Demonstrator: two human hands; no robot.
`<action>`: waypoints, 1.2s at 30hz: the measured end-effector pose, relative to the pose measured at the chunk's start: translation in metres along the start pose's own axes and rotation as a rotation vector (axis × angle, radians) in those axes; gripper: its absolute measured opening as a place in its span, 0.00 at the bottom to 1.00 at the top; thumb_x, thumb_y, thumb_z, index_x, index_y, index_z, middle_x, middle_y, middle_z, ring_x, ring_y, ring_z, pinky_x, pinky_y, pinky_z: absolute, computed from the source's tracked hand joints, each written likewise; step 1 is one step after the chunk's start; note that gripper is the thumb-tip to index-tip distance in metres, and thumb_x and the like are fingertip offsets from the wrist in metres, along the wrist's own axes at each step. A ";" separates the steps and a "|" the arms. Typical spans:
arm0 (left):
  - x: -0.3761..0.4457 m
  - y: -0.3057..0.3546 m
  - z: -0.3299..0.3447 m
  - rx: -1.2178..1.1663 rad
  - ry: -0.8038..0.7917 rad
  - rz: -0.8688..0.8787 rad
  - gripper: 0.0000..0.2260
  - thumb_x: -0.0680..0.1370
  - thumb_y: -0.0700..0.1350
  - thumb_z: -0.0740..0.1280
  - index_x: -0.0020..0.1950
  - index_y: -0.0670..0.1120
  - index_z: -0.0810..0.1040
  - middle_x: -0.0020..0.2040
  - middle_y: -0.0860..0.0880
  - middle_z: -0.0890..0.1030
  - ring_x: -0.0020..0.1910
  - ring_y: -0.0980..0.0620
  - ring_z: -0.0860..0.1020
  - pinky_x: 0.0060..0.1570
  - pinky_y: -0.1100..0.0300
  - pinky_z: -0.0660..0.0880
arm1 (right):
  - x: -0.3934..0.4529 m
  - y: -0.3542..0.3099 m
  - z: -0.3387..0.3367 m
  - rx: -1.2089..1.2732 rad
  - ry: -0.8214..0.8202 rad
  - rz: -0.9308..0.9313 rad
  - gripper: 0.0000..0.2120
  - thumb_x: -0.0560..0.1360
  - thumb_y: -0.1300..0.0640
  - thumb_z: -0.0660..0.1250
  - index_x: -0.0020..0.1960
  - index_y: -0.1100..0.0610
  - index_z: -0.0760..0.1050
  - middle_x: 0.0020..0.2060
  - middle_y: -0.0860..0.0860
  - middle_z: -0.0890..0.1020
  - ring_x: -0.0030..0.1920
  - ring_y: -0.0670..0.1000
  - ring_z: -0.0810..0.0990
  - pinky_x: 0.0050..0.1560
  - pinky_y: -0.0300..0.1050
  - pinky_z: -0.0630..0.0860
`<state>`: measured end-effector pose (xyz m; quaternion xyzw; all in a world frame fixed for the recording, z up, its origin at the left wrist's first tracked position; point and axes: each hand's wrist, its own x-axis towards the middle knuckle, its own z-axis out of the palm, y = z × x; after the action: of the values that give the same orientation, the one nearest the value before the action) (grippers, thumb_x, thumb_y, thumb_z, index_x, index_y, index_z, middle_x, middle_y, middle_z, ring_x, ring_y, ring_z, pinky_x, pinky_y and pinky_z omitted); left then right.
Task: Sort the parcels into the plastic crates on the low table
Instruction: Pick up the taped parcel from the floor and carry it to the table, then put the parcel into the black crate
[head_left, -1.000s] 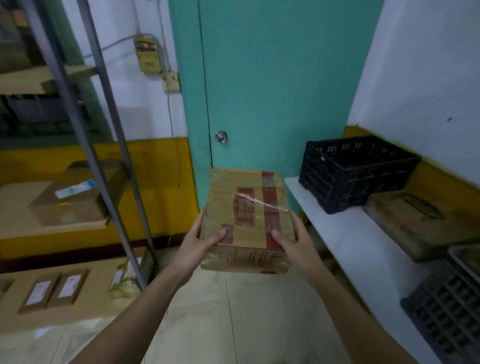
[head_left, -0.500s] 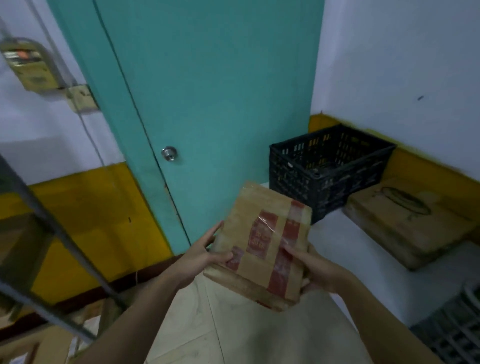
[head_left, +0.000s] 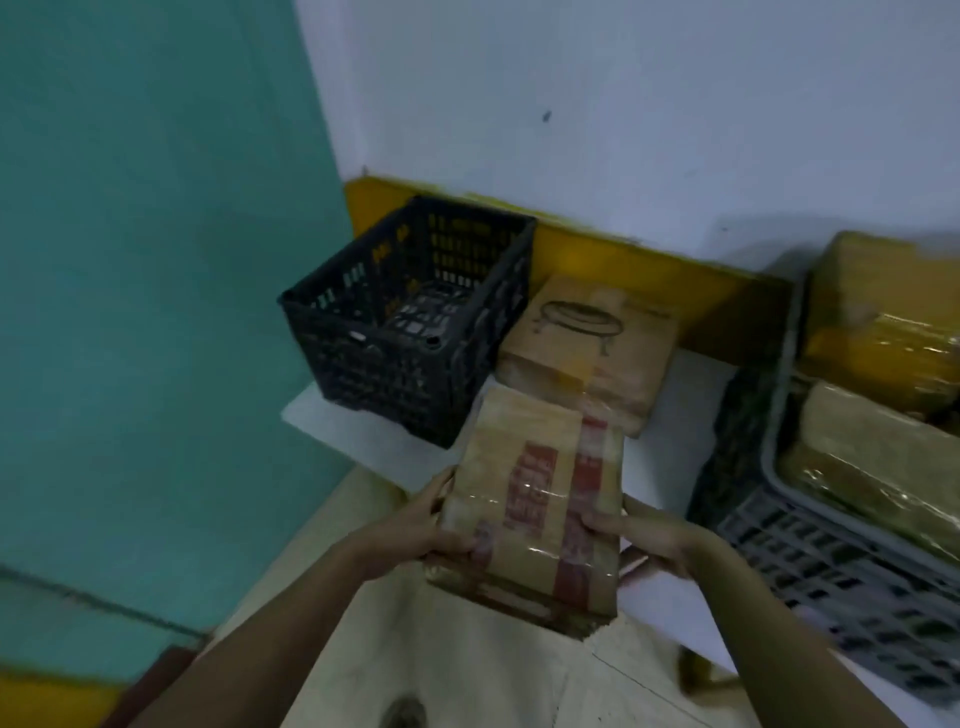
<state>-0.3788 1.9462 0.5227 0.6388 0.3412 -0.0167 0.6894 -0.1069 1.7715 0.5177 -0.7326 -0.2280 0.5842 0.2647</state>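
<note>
Parcel (head_left: 540, 499): flat cardboard box, brown, wrapped in glossy clear film, crossed by red printed tape; held tilted in the air over the near edge of the desk, between the two crates.
Left hand (head_left: 415, 530): grips the parcel's left edge, thumb on top, fingers curled under.
Right hand (head_left: 649, 535): grips the right edge, thumb pressed on the red tape, fingers beneath.
Desk (head_left: 363, 441): low, smooth white top, set against the wall.
Black crate (head_left: 410, 322): rectangular plastic lattice with slotted walls, at the desk's left end; nothing visible inside.
Box (head_left: 592, 348): flat brown cardboard with a line drawing of an oval tray, lying on the desk just right of the black crate, beyond the parcel.
Grey crate (head_left: 831, 540): plastic grid walls, at the right end; holds film-wrapped brown parcels, shiny and creased.
Wall (head_left: 623, 104): pale, matte, with a yellow band at desk height.
Door (head_left: 156, 260): flat teal, left of the desk.
Floor (head_left: 467, 665): pale tiles.
</note>
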 end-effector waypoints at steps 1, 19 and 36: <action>0.014 0.001 -0.006 -0.006 -0.016 0.016 0.47 0.67 0.45 0.81 0.76 0.61 0.56 0.71 0.54 0.71 0.65 0.55 0.75 0.59 0.56 0.78 | 0.004 0.002 0.003 0.050 0.089 -0.017 0.33 0.73 0.36 0.71 0.72 0.40 0.60 0.60 0.52 0.80 0.50 0.57 0.86 0.46 0.50 0.83; 0.137 0.000 -0.019 0.061 -0.019 0.012 0.50 0.68 0.54 0.79 0.80 0.60 0.49 0.77 0.59 0.58 0.76 0.53 0.61 0.73 0.50 0.63 | 0.076 0.018 0.073 0.578 0.601 -0.298 0.25 0.77 0.42 0.70 0.70 0.48 0.68 0.62 0.49 0.81 0.58 0.47 0.83 0.54 0.45 0.81; 0.150 -0.005 -0.016 0.112 0.044 0.082 0.46 0.75 0.42 0.74 0.80 0.60 0.45 0.75 0.58 0.64 0.73 0.56 0.66 0.64 0.63 0.67 | 0.088 0.018 0.065 0.650 0.586 -0.321 0.20 0.81 0.52 0.65 0.72 0.49 0.66 0.62 0.50 0.81 0.57 0.48 0.83 0.52 0.43 0.82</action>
<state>-0.2730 2.0215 0.4448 0.6900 0.3283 0.0063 0.6451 -0.1514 1.8229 0.4297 -0.7011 -0.0594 0.3455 0.6209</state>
